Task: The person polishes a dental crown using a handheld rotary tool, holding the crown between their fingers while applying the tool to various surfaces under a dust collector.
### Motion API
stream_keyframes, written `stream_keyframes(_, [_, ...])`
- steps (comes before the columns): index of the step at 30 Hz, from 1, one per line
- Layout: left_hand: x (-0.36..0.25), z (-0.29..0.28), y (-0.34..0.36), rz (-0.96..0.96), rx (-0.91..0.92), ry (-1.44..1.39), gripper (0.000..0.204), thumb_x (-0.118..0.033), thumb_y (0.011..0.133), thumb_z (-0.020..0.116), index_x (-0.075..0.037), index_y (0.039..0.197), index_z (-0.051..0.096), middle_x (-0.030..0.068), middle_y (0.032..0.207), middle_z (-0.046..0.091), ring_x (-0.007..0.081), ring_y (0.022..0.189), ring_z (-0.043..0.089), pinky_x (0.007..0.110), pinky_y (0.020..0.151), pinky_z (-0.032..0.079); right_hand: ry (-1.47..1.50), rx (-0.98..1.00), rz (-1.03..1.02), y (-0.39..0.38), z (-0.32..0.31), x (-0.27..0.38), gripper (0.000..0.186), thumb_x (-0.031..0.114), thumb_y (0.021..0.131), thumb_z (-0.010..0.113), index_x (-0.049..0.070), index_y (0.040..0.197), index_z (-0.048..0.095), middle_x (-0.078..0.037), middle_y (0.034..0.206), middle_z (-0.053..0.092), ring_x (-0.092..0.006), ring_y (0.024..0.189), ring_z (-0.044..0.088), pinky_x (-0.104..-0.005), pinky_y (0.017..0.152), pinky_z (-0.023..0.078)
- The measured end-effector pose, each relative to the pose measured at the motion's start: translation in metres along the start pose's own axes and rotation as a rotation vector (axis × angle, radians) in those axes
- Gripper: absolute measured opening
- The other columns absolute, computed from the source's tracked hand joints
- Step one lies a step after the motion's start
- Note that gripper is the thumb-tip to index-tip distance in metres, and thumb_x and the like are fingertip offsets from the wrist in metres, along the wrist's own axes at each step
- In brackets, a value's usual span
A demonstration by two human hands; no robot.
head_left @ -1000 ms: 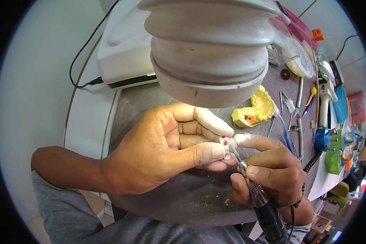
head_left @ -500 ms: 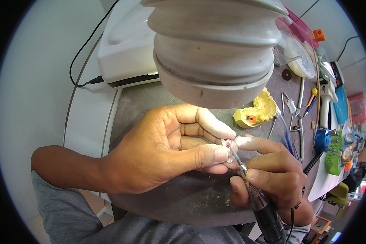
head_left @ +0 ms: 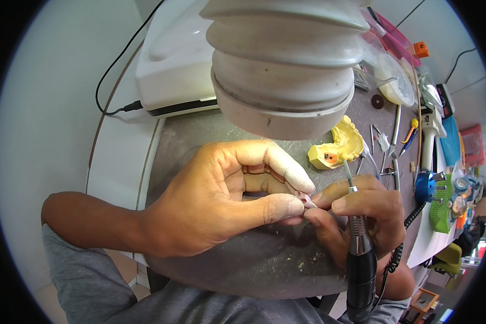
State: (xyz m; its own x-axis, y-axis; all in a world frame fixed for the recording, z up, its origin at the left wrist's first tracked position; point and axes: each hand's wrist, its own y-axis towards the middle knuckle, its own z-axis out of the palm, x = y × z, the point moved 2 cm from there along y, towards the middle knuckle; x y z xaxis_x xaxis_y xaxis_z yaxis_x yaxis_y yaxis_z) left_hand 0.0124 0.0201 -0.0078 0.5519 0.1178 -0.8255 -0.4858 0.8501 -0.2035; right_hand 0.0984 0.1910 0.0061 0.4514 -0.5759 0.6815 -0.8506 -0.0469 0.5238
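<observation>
The person's left hand (head_left: 216, 200) is curled, pinching a small pinkish piece (head_left: 306, 198) between its powder-dusted thumb and forefinger, above the dark bench top (head_left: 237, 264). Half a second ago this piece stood roughly upright in the pinch, with the thin bit (head_left: 348, 173) of the handpiece (head_left: 360, 264) set against or very close to it; now it lies slanted, and the bit is well apart from it, pointing up toward the yellow dental model (head_left: 337, 144). The handpiece has swung from a leftward lean to nearly upright, gripped in the bent fingers of the right hand (head_left: 375, 216). That hand's thumb and a fingertip have come in to the piece's right end, so both hands now meet there. The yellow model remains in its place on the bench, beyond the hands. Much of the piece is covered by fingertips, so its full outline cannot be made out, though a small dark hole shows in it. Whether the right fingertips press on it or merely rest beside it cannot be told. The handpiece's lower end is close to the bottom edge, and the wide ribbed hose (head_left: 286, 70) runs out at the top, hiding part of the bench and the white machine (head_left: 173, 75).
</observation>
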Motion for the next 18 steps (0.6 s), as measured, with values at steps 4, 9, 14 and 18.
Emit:
stream_keyframes(4, [0.004,-0.002,0.001,0.081,0.012,0.1,0.017,0.006,0.086,0.063,0.003,0.102,0.057,0.0115,0.103,0.062,0.0158,0.096,0.063,0.029,0.085,0.057,-0.042,0.01,-0.025,0.001,0.001,-0.001,0.033,0.002,0.066,0.084,0.011,0.091,0.064,-0.005,0.077,0.07,-0.018,0.069,0.067,-0.0259,0.059,0.053])
stream_keyframes(9, [-0.005,0.007,-0.002,-0.007,-0.086,0.063,0.016,0.006,0.088,0.061,0.005,0.103,0.058,0.0125,0.102,0.062,0.0175,0.096,0.064,0.03,0.083,0.058,-0.009,-0.032,-0.019,-0.001,0.003,0.002,0.032,0.001,0.067,0.083,0.009,0.091,0.063,-0.006,0.078,0.069,-0.0187,0.07,0.067,-0.0272,0.06,0.053])
stream_keyframes(14, [-0.001,0.006,0.0,0.04,-0.035,0.075,0.012,0.005,0.091,0.057,0.006,0.102,0.058,0.0147,0.104,0.063,0.0187,0.097,0.065,0.031,0.086,0.057,-0.032,0.072,-0.037,-0.006,-0.004,-0.002,0.03,0.011,0.083,0.074,0.006,0.1,0.05,-0.01,0.083,0.064,-0.0171,0.075,0.063,-0.0284,0.07,0.047])
stream_keyframes(18, [0.004,-0.003,0.001,0.246,-0.133,0.187,0.015,0.001,0.093,0.055,0.003,0.108,0.055,0.0131,0.105,0.061,0.0192,0.096,0.066,0.032,0.09,0.055,-0.038,0.017,0.123,-0.004,-0.017,0.009,0.042,0.042,0.091,0.059,0.002,0.103,0.057,-0.004,0.073,0.054,-0.011,0.062,0.052,-0.0227,0.059,0.039])
